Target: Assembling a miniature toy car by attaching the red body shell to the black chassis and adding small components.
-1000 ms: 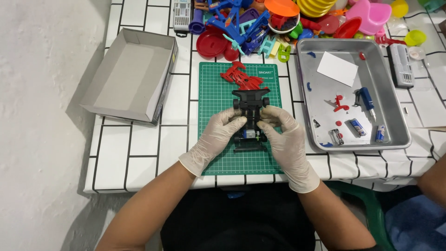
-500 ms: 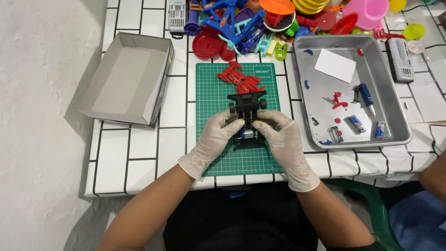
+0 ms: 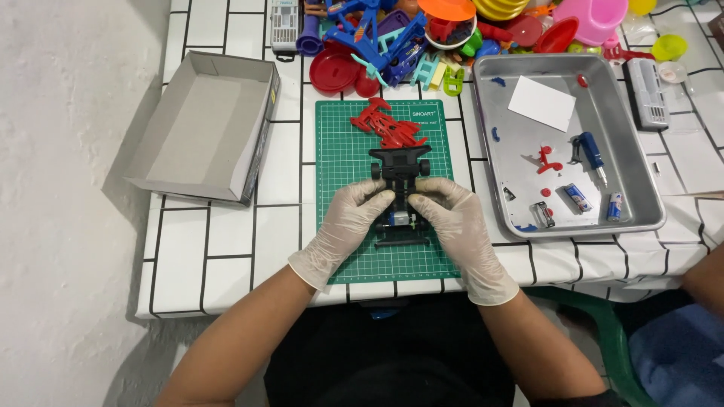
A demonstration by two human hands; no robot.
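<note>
A black toy car chassis (image 3: 399, 167) with small wheels lies on a green cutting mat (image 3: 343, 162). Both of my hands wear pale gloves. My left hand (image 3: 348, 218) grips the chassis from its left side, fingertips at the middle. From the right, my right hand (image 3: 450, 218) holds the same chassis, with a small green and silver part showing between the hands. A red car body shell (image 3: 388, 128) rests on the mat just beyond the chassis.
An open grey cardboard box (image 3: 204, 124) sits at the left. A metal tray (image 3: 626, 162) at the right holds a white card (image 3: 541, 103), a blue screwdriver (image 3: 590, 153), batteries and red bits. Colourful plastic toys (image 3: 392, 38) crowd the far edge. Another person's arm (image 3: 705, 279) shows at right.
The camera view has shifted slightly. Both hands stay on the chassis with almost no movement.
</note>
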